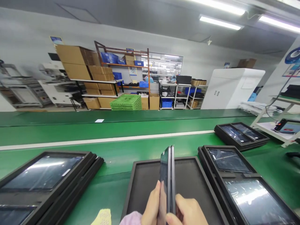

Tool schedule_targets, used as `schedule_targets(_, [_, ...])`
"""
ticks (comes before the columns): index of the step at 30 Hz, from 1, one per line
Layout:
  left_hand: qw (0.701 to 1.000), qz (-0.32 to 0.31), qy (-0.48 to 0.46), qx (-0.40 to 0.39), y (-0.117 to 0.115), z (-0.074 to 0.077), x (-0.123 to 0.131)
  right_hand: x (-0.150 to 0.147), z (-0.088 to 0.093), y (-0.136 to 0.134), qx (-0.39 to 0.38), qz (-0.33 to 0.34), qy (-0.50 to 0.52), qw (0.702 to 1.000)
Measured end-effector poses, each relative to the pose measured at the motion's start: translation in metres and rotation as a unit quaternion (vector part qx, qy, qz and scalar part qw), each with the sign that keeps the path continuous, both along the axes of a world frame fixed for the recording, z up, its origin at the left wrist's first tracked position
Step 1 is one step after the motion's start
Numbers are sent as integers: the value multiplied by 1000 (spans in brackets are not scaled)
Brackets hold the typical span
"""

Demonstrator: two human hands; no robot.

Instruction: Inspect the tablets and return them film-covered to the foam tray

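Two thin tablets stand on edge, face to face or back to back, over a black foam tray (187, 175). The left tablet (165, 168) shows its glossy screen side, and the right tablet (173, 175) is pressed close against it. My left hand (151, 204) grips the pair from the left, fingers along the screen. From the right, my right hand (187, 209) closes round their lower part with the thumb at the near edge. The lower ends of both tablets are cut off by the bottom of the view.
Stacked black trays with tablets lie on the left (44, 175), on the right (248, 187) and farther back right (241, 134). A yellow patterned piece (103, 217) is near the front. A white strip (112, 139) runs along the green surface. A device with a screen (289, 126) rests on a side shelf.
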State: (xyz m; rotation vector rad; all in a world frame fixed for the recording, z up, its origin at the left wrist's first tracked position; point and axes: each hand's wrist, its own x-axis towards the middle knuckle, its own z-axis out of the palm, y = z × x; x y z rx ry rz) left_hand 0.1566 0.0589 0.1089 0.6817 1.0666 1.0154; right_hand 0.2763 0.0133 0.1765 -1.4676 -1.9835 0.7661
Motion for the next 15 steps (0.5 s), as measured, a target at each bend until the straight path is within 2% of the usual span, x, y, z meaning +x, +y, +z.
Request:
schedule_targets(7, [999,-22,-11,-36,-13,-1,0,0,9,-10,61,11,0,998])
schedule_targets(11, [999,-19,-15,-42,-10,-2,0,-1,17,-9,61,13,7,998])
schedule_targets(15, [999,-12,-10,-48,-8,-3,-1,5,15,-6,44,26,36,998])
